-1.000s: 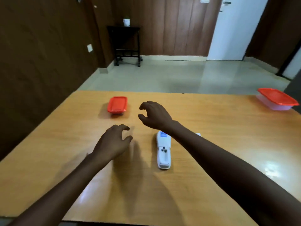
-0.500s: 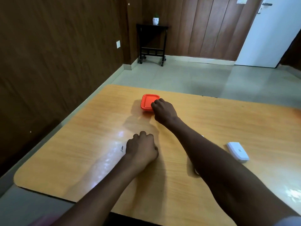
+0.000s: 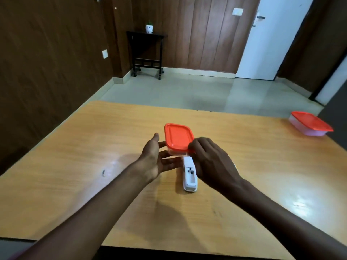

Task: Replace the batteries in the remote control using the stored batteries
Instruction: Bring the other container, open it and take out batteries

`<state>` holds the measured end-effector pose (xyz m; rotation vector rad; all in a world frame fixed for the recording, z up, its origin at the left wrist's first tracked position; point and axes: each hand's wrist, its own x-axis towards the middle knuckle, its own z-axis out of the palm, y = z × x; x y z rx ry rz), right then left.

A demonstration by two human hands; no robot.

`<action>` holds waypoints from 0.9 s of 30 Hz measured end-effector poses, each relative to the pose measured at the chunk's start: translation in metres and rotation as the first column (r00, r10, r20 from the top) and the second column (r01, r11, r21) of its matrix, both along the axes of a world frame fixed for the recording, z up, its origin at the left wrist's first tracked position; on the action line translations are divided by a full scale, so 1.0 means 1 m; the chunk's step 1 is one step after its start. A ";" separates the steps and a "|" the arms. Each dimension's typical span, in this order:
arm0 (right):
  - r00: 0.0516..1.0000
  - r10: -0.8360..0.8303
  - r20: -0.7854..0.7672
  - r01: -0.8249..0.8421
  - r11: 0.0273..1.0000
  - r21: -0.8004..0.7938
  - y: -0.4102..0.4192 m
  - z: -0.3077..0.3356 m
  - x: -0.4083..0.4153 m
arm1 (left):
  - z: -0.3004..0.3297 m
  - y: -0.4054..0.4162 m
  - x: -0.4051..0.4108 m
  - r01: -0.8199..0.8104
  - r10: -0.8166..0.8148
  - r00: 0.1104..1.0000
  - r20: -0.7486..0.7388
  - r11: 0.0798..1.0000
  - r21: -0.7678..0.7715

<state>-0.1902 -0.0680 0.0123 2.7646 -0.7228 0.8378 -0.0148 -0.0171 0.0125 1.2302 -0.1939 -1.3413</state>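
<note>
A small clear container with an orange lid (image 3: pixel 178 137) is held above the wooden table (image 3: pixel 75 166), just beyond the remote. My right hand (image 3: pixel 208 162) grips its near right corner at the lid's edge. My left hand (image 3: pixel 155 158) is open, palm up, with its fingers under and beside the container's left side. The white remote control (image 3: pixel 189 177) lies face down on the table below my hands, its battery compartment uncovered; whether batteries sit in it is not clear. The container's contents are hidden.
A larger clear container with an orange lid (image 3: pixel 309 125) stands at the table's far right edge. A small dark scrap (image 3: pixel 103 173) lies on the table to the left. Beyond the table are a tiled floor, a dark side table (image 3: pixel 146 51) and a white door.
My right hand took hold of the small orange-lidded container at the far left and brought it back over the remote. My left hand opened and moved under it.
</note>
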 end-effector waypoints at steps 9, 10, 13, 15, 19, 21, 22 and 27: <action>0.972 0.223 0.079 -0.210 0.966 -0.149 0.018 -0.033 -0.073 | -0.030 -0.010 -0.057 0.266 -0.310 0.896 -0.319 0.948 -0.175; 0.969 0.236 0.069 -0.222 0.961 -0.165 0.017 -0.033 -0.076 | -0.033 -0.012 -0.058 0.277 -0.322 0.896 -0.305 0.943 -0.183; 0.963 0.264 0.053 -0.249 0.948 -0.196 0.014 -0.031 -0.081 | -0.038 -0.015 -0.060 0.305 -0.363 0.889 -0.278 0.924 -0.230; 0.955 0.287 0.070 -0.269 0.943 -0.197 0.013 -0.028 -0.084 | -0.037 -0.017 -0.063 0.326 -0.392 0.878 -0.273 0.910 -0.257; 0.955 0.283 0.090 -0.260 0.943 -0.206 0.013 -0.027 -0.088 | -0.033 -0.018 -0.067 0.343 -0.403 0.888 -0.221 0.901 -0.265; 0.964 0.253 0.087 -0.228 0.947 -0.228 0.012 -0.029 -0.089 | -0.030 -0.021 -0.068 0.350 -0.396 0.902 -0.174 0.904 -0.245; 0.966 0.244 0.091 -0.217 0.948 -0.233 0.012 -0.029 -0.090 | -0.030 -0.022 -0.068 0.353 -0.391 0.908 -0.149 0.907 -0.229; 0.962 0.237 0.138 -0.202 0.953 -0.227 0.009 -0.026 -0.093 | -0.025 -0.021 -0.068 0.364 -0.386 0.916 -0.108 0.914 -0.178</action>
